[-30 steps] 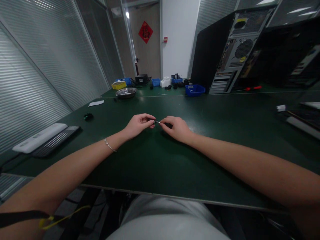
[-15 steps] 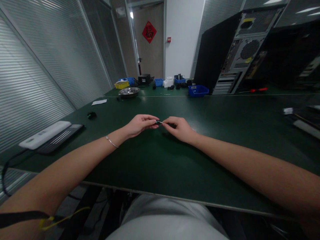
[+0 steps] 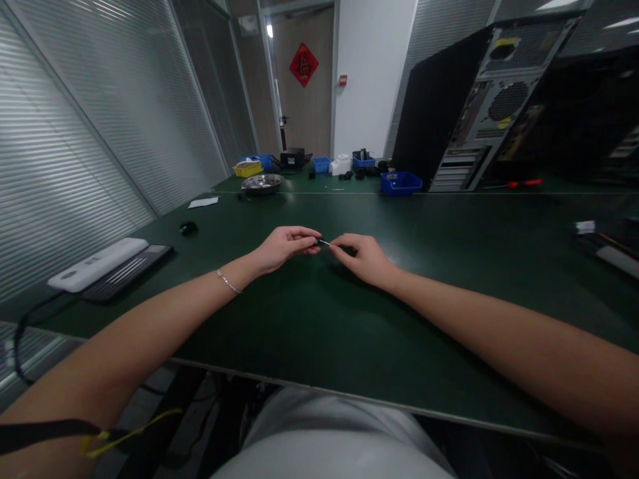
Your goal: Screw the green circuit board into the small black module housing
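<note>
Green tabletop [image 3: 279,319] below slim rod [image 3: 324,242], ends clamped in left fingers [image 3: 305,243] and right fingers [image 3: 343,254].

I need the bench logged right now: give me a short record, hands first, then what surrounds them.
left hand: pinching a small dark item with a thin bright shaft
right hand: fingertips at the shaft's far end; too small to tell if gripping
surface: green table
left side: white strip-shaped unit, dark mouse-like object
far side: metal bowl, blue bin, black computer case
unclear: item's exact type
</note>
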